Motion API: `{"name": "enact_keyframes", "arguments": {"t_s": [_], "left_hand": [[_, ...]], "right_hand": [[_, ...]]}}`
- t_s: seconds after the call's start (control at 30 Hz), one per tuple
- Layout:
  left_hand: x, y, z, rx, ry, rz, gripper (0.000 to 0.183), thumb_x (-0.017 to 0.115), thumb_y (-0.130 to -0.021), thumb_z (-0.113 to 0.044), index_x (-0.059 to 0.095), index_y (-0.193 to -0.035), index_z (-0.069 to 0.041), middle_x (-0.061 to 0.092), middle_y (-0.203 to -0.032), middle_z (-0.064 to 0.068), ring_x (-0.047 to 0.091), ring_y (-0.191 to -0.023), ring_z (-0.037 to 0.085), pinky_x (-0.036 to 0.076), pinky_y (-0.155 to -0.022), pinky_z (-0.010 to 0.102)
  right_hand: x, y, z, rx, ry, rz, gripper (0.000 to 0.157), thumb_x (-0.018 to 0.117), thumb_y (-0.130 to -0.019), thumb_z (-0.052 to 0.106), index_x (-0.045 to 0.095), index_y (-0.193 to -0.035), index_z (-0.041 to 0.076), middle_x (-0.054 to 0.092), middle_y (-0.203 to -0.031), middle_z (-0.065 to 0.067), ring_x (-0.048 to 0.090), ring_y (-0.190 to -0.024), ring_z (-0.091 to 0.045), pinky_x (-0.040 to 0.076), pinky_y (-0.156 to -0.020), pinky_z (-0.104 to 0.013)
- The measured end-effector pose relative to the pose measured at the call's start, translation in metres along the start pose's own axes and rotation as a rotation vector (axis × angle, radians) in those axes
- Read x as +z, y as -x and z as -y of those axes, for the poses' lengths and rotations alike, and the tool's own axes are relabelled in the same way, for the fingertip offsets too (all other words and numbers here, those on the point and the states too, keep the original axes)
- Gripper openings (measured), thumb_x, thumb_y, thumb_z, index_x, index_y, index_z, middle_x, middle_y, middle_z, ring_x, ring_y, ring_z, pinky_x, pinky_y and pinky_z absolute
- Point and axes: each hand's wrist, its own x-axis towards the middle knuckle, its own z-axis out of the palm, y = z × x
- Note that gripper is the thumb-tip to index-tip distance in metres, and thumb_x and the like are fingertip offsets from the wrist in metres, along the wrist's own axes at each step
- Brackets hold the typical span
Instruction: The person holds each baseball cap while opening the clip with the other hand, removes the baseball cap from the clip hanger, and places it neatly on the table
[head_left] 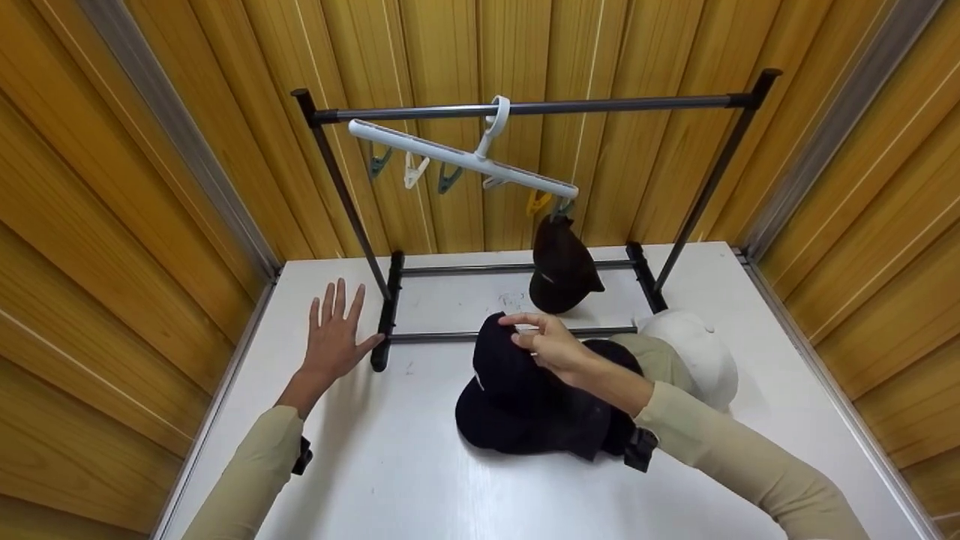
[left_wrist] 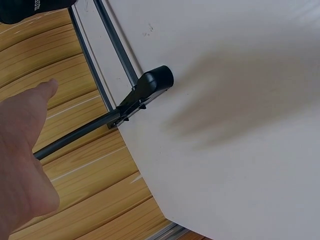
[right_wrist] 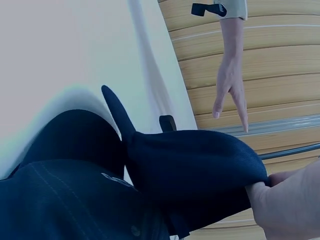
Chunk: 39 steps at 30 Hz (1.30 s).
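Note:
My right hand (head_left: 551,349) pinches a dark navy cap (head_left: 496,358) between thumb and finger. In the right wrist view the same cap (right_wrist: 195,170) hangs from those fingertips, its brim pointing away from the hand. Below and beside it more dark caps (head_left: 555,427) lie on the white table, overlapping one another. My left hand (head_left: 334,341) is held in the air, fingers spread and holding nothing, near the left foot of a black rack (head_left: 387,315). From a clip at the right end of a white clip hanger (head_left: 450,154) hangs a dark brown cap (head_left: 562,266).
A beige cap (head_left: 652,356) and a white cap (head_left: 694,356) sit right of the dark ones. The hanger tilts down to the right on the rack's top bar (head_left: 637,105); several clips, including a yellow clip (head_left: 538,201), dangle beneath. Wood-patterned walls (head_left: 112,225) enclose the table.

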Motion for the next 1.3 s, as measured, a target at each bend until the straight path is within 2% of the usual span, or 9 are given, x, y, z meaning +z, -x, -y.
{"name": "enact_keyframes", "arguments": {"t_s": [0.13, 0.27, 0.33, 0.5, 0.57, 0.8, 1.07, 1.3], "left_hand": [[0.003, 0.002, 0.0, -0.005, -0.005, 0.003, 0.092, 0.07, -0.094, -0.047, 0.025, -0.162, -0.007, 0.012, -0.169, 0.029, 0.009, -0.157, 0.046, 0.008, -0.125, 0.065], [0.005, 0.004, -0.001, -0.005, 0.008, 0.003, 0.091, 0.072, -0.093, -0.044, 0.026, -0.162, -0.006, 0.012, -0.168, 0.03, 0.01, -0.157, 0.047, 0.008, -0.125, 0.066], [0.005, 0.004, -0.001, -0.003, 0.01, -0.003, 0.091, 0.072, -0.093, -0.044, 0.027, -0.161, -0.006, 0.012, -0.168, 0.03, 0.01, -0.157, 0.047, 0.008, -0.124, 0.066], [0.005, 0.003, 0.0, -0.002, 0.01, -0.015, 0.091, 0.073, -0.093, -0.044, 0.027, -0.161, -0.006, 0.014, -0.168, 0.03, 0.01, -0.157, 0.047, 0.009, -0.124, 0.066], [0.005, 0.003, 0.001, -0.004, 0.006, -0.013, 0.091, 0.073, -0.092, -0.044, 0.027, -0.161, -0.006, 0.014, -0.168, 0.03, 0.01, -0.157, 0.047, 0.009, -0.124, 0.066], [0.008, 0.003, 0.003, -0.004, 0.003, 0.004, 0.091, 0.072, -0.093, -0.044, 0.026, -0.162, -0.006, 0.013, -0.168, 0.03, 0.009, -0.157, 0.047, 0.009, -0.124, 0.066], [0.011, 0.007, 0.001, 0.006, 0.02, 0.01, 0.089, 0.072, -0.094, -0.042, 0.027, -0.161, -0.005, 0.012, -0.168, 0.03, 0.01, -0.157, 0.048, 0.009, -0.124, 0.066], [0.01, 0.004, -0.002, 0.009, 0.021, 0.022, 0.087, 0.072, -0.094, -0.041, 0.028, -0.161, -0.006, 0.015, -0.168, 0.03, 0.011, -0.157, 0.048, 0.01, -0.124, 0.066]], "right_hand": [[-0.002, 0.005, -0.003, 0.032, 0.01, -0.027, 0.056, 0.051, -0.099, -0.006, 0.038, -0.153, 0.0, 0.065, -0.082, 0.005, 0.063, -0.073, -0.005, 0.052, -0.066, -0.021], [-0.006, 0.009, -0.008, 0.072, 0.033, -0.032, 0.061, 0.052, -0.099, -0.006, 0.032, -0.157, 0.003, 0.067, -0.102, -0.002, 0.065, -0.084, -0.009, 0.056, -0.077, -0.029], [-0.01, 0.01, -0.01, 0.063, 0.116, -0.016, 0.061, 0.053, -0.099, -0.005, 0.033, -0.156, 0.005, 0.067, -0.106, -0.005, 0.065, -0.084, -0.011, 0.057, -0.076, -0.031], [-0.022, 0.012, -0.016, 0.019, 0.393, 0.026, 0.062, 0.059, -0.096, -0.006, 0.038, -0.154, 0.003, 0.06, -0.082, 0.001, 0.056, -0.069, -0.011, 0.059, -0.061, -0.031], [-0.026, 0.013, -0.019, 0.016, 0.436, 0.03, 0.063, 0.061, -0.095, -0.006, 0.038, -0.153, 0.0, 0.057, -0.079, 0.004, 0.054, -0.068, -0.012, 0.061, -0.06, -0.033], [-0.036, 0.017, -0.025, 0.034, 0.419, 0.026, 0.066, 0.064, -0.093, -0.008, 0.036, -0.152, -0.007, 0.068, -0.086, -0.003, 0.061, -0.07, -0.017, 0.064, -0.065, -0.042], [-0.045, 0.025, -0.034, 0.01, 0.428, 0.046, 0.069, 0.064, -0.091, -0.01, 0.035, -0.153, -0.006, 0.068, -0.085, -0.011, 0.066, -0.064, -0.016, 0.064, -0.064, -0.041], [-0.054, 0.029, -0.038, 0.004, 0.433, 0.05, 0.066, 0.065, -0.09, -0.011, 0.039, -0.15, -0.006, 0.07, -0.081, -0.011, 0.068, -0.061, -0.016, 0.063, -0.061, -0.04]]}}
